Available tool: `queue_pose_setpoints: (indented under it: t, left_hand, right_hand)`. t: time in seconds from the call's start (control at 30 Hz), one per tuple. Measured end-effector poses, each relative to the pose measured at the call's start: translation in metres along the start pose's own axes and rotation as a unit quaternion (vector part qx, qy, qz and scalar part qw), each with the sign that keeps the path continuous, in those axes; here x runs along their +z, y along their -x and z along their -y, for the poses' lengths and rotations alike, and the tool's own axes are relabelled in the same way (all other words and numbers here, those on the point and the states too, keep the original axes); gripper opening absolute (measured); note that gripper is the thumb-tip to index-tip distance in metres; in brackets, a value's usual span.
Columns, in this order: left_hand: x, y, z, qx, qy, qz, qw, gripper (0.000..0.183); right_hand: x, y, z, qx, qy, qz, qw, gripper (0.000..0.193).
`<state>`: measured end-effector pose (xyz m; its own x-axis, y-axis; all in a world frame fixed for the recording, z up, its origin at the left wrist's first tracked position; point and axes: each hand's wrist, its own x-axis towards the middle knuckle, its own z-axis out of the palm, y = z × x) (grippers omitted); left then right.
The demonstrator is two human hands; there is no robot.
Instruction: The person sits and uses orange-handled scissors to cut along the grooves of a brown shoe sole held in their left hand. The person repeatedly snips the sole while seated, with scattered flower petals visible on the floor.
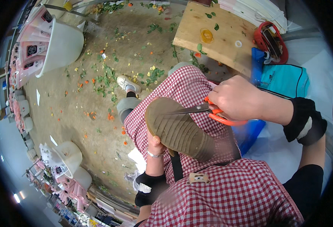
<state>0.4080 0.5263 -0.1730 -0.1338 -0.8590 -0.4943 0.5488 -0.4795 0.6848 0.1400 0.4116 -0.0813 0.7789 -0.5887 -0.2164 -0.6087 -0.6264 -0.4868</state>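
Orange-handled scissors point leftward, right hand gripping; left hand clutches slanting shoe.

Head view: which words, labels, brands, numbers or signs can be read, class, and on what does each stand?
Printed wording is not copied here.
Pink wrappers, upper-left bucket: black square labels with pale marks.
Teal bag-like item: small dark print.
White wrappers, lower left: dark print, too small to read.
Brown sole, scissors: no lettering I can make out.
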Motion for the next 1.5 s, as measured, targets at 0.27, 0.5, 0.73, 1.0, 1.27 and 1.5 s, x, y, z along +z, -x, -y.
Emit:
queue_pose_setpoints:
  t: [0.27,0.5,0.73,1.0,1.27,1.5]
  left_hand:
    - [-0.005,0.002,0.002,0.014,0.046,0.012,0.999,0.098]
    - [-0.01,0.003,0.003,-0.016,0.035,0.007,0.999,0.105]
    - [-0.003,0.003,-0.001,-0.014,0.021,-0.007,1.0,0.104]
    - [0.01,0.003,-0.008,0.0,-0.049,-0.031,0.998,0.109]
    - [0.026,0.008,-0.014,0.059,-0.165,-0.054,0.983,0.114]
    - [0.023,0.009,-0.013,0.057,-0.163,-0.052,0.984,0.114]
  right_hand:
    - [0.019,-0.002,0.003,0.07,-0.025,-0.062,0.995,0.024]
    - [0.023,-0.003,0.005,0.058,0.028,-0.112,0.992,0.029]
    - [0.022,-0.002,0.011,0.064,0.037,-0.124,0.989,0.03]
    - [0.004,-0.001,0.022,0.094,0.048,-0.06,0.993,0.027]
    - [-0.015,0.002,0.034,0.073,0.083,-0.002,0.994,0.018]
    - [-0.001,0.003,0.028,0.065,0.073,-0.027,0.995,0.017]
